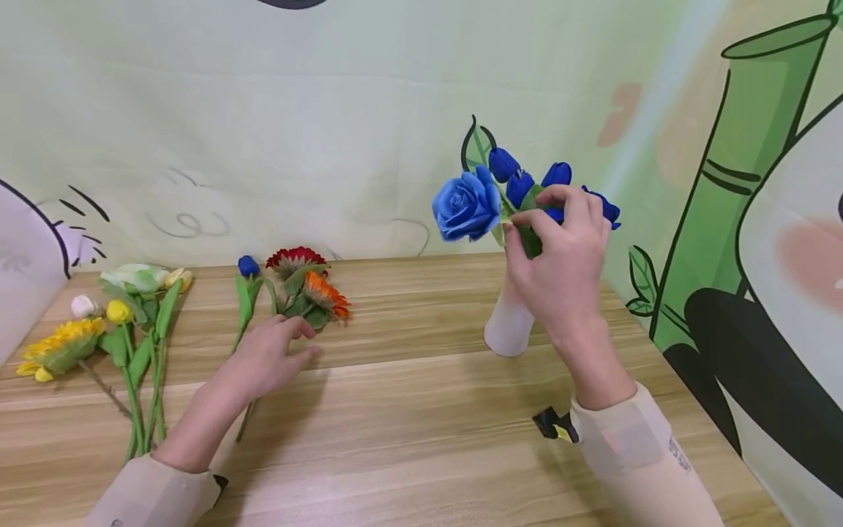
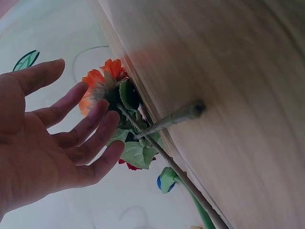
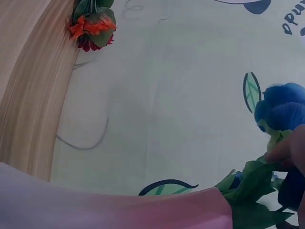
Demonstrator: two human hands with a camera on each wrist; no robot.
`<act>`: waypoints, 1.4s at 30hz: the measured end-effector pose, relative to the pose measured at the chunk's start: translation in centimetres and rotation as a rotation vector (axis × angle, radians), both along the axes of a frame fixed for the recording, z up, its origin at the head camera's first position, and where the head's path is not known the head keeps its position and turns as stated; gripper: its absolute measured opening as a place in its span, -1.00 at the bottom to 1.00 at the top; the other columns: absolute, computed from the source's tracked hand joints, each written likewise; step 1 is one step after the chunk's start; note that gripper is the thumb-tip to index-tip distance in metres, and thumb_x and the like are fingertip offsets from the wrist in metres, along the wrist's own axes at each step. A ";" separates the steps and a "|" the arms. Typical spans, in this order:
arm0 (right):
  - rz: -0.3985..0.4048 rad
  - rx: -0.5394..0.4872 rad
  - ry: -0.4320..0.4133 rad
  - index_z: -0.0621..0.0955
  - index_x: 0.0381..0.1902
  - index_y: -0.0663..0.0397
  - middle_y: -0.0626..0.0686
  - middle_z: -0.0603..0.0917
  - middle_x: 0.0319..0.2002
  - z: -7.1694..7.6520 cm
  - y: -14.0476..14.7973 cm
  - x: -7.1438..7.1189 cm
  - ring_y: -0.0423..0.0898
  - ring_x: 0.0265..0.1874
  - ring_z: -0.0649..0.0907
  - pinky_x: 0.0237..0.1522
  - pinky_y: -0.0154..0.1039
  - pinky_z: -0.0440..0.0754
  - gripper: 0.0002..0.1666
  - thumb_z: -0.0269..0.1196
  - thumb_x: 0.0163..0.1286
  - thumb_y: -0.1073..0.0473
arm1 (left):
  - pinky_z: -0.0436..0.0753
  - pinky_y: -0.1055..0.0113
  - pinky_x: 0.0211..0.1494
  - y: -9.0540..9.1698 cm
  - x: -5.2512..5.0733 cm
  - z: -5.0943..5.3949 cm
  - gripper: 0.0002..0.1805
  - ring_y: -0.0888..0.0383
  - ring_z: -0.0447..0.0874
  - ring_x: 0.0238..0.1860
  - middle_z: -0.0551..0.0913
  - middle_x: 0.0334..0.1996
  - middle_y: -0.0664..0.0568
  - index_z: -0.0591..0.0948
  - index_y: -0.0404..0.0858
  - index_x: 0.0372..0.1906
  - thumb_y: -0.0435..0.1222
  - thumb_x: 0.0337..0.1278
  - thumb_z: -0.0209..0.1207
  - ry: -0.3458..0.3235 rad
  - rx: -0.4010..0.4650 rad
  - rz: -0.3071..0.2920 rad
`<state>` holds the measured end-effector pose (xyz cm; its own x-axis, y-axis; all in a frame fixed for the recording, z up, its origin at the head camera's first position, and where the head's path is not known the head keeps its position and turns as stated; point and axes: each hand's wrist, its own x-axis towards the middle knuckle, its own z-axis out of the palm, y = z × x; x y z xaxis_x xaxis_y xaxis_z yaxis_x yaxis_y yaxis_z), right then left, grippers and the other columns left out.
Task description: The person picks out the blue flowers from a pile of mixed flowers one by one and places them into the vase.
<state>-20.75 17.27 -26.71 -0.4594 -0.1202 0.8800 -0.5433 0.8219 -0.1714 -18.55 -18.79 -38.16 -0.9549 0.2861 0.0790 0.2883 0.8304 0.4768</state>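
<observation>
A white vase [image 1: 508,327] stands at the right with blue tulips [image 1: 520,188] and a light blue rose [image 1: 466,203] above its mouth. My right hand [image 1: 563,267] pinches the rose just under its bloom; in the right wrist view, fingers [image 3: 285,151] meet the green below the petals. Another dark blue bloom [image 1: 602,207] is partly behind this hand. My left hand [image 1: 271,356] hovers with loosely spread fingers and holds nothing. Nearest to it lie an orange flower [image 1: 326,294], a dark red flower [image 1: 296,260] and a single blue tulip [image 1: 247,266]. Their stems [image 2: 167,155] show in the left wrist view.
On the left of the wooden table [image 1: 408,439] lie a yellow sunflower [image 1: 66,347], yellow tulips [image 1: 119,312], a pale green-white bloom [image 1: 135,278] and a white bud [image 1: 84,306]. A printed backdrop [image 1: 329,146] rises along the table's back and right edges.
</observation>
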 end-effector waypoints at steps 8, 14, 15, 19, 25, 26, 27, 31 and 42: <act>-0.062 0.066 -0.100 0.77 -0.36 0.39 0.36 0.52 0.11 -0.7 0.2 0.2 0.33 0.20 0.38 0.23 0.25 0.38 -0.84 0.39 0.31 0.32 | 0.57 -0.18 0.04 -0.1 0.0 -0.3 -0.68 -0.28 0.59 0.02 0.65 -0.05 -0.34 0.66 -0.37 0.01 -0.19 0.38 0.28 0.009 -0.003 -0.013; -0.166 0.157 -0.164 0.78 -0.35 0.33 0.32 0.45 0.26 -1.2 0.1 0.3 0.32 0.32 0.31 0.13 0.29 0.38 -0.83 0.38 0.35 0.27 | 0.57 -0.18 0.06 -0.1 0.0 -0.3 -0.67 -0.28 0.59 0.03 0.65 -0.04 -0.34 0.66 -0.37 0.03 -0.18 0.39 0.27 0.001 -0.004 -0.004; -0.186 0.171 -0.172 0.79 -0.35 0.31 0.31 0.44 0.29 -1.3 0.1 0.3 0.32 0.33 0.29 0.13 0.30 0.36 -0.83 0.37 0.36 0.27 | 0.57 -0.18 0.06 -0.1 0.0 -0.3 -0.67 -0.28 0.58 0.03 0.65 -0.04 -0.34 0.66 -0.37 0.03 -0.18 0.39 0.27 -0.003 -0.006 -0.002; -0.255 0.211 -0.161 0.80 -0.32 0.26 0.31 0.40 0.35 -1.7 0.1 0.4 0.32 0.36 0.27 0.22 0.35 0.21 -0.84 0.36 0.37 0.25 | 0.57 -0.17 0.04 -0.1 0.1 -0.4 -0.67 -0.28 0.58 0.02 0.64 -0.04 -0.33 0.65 -0.36 0.03 -0.17 0.39 0.27 -0.014 -0.015 -0.006; -0.231 0.127 0.007 0.77 -0.20 0.23 0.27 0.34 0.45 -2.0 -0.1 0.4 0.28 0.42 0.25 0.37 0.39 -0.07 -0.84 0.32 0.29 0.33 | 0.57 -0.18 0.03 -0.2 0.1 -0.5 -0.66 -0.28 0.58 0.02 0.64 -0.05 -0.34 0.65 -0.37 0.02 -0.16 0.38 0.28 -0.016 -0.017 -0.006; -0.218 0.108 0.051 0.77 -0.17 0.21 0.26 0.34 0.45 -2.1 -0.1 0.4 0.27 0.42 0.25 0.38 0.39 -0.09 -0.82 0.31 0.30 0.34 | 0.57 -0.18 0.03 -0.2 0.1 -0.5 -0.65 -0.28 0.58 0.02 0.64 -0.05 -0.34 0.65 -0.37 0.02 -0.16 0.38 0.28 -0.017 -0.017 -0.006; -0.198 0.087 0.094 0.76 -0.12 0.18 0.25 0.34 0.45 -2.1 -0.3 0.4 0.26 0.42 0.26 0.39 0.38 -0.10 -0.80 0.31 0.32 0.32 | 0.57 -0.18 0.03 -0.2 0.1 -0.5 -0.65 -0.28 0.58 0.02 0.64 -0.04 -0.34 0.65 -0.37 0.02 -0.16 0.38 0.28 -0.017 -0.017 -0.007; -0.122 0.052 0.236 0.68 0.08 0.04 0.20 0.43 0.39 -2.2 -0.7 0.5 0.23 0.33 0.36 0.35 0.34 0.01 -0.66 0.33 0.36 0.31 | 0.57 -0.18 0.03 -0.2 0.2 -0.5 -0.65 -0.28 0.58 0.02 0.64 -0.04 -0.34 0.65 -0.37 0.03 -0.16 0.38 0.28 -0.017 -0.016 -0.009; 0.148 0.243 0.247 0.72 0.01 0.23 0.25 0.60 0.22 -1.8 -1.4 1.4 0.25 0.20 0.54 0.28 0.10 0.44 -0.66 0.37 0.28 0.48 | 0.56 -0.20 0.06 0.0 0.2 -0.3 -0.67 -0.28 0.56 0.07 0.63 0.02 -0.34 0.65 -0.34 0.06 -0.17 0.42 0.24 -0.039 -0.009 0.008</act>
<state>-19.36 15.89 -28.49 -0.1992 -0.3882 0.8998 -0.6595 0.7322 0.1699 -18.38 -18.79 -38.44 -0.9594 0.2793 0.0397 0.2635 0.8366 0.4803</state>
